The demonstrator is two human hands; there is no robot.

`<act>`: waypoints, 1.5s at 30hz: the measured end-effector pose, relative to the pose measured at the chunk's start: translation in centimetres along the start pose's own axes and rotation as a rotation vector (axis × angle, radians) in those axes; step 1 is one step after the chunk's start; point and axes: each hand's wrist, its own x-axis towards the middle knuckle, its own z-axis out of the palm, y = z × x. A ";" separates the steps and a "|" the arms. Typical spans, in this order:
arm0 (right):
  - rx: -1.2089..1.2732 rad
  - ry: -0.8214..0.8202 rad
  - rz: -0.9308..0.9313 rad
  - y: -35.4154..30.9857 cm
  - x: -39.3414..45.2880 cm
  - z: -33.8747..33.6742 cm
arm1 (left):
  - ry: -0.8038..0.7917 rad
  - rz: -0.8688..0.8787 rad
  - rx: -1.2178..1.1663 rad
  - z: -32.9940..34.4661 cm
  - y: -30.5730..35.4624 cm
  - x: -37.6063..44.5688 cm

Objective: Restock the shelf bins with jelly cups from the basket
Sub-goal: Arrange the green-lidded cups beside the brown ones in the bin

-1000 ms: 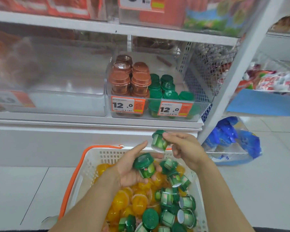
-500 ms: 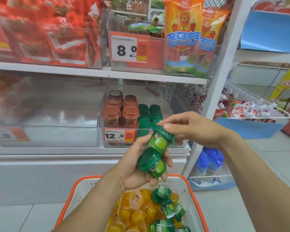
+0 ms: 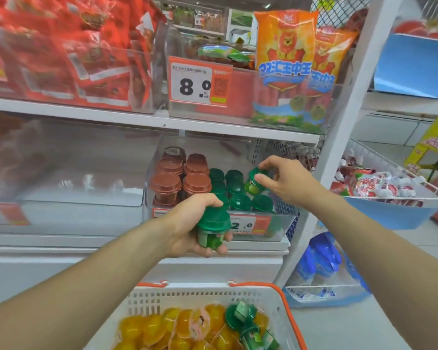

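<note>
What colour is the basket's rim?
Orange, on the white plastic basket, clearest in the head view.

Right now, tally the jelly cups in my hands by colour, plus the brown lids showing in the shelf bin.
Green cups held: 2, one green cup in the left hand, another in the right hand.
Brown lids showing in the shelf bin: 5.
Total: 7.
</note>
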 end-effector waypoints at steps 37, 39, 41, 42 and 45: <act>-0.387 -0.202 -0.023 2.8 6.7 4.2 | -0.212 -0.038 -0.323 0.7 -2.5 2.9; -0.130 -0.146 -0.029 0.5 4.1 2.4 | -0.198 -0.004 -0.386 1.0 -2.4 2.7; 0.227 -0.260 0.028 -1.7 1.2 0.6 | -0.181 0.022 -0.428 1.3 -2.4 2.6; 0.362 -0.341 0.051 -2.5 0.0 -0.2 | -0.180 0.031 -0.424 1.5 -2.4 2.6; 0.541 -0.538 0.068 -3.3 -2.5 -1.5 | -0.189 0.047 -0.307 1.9 -2.6 2.5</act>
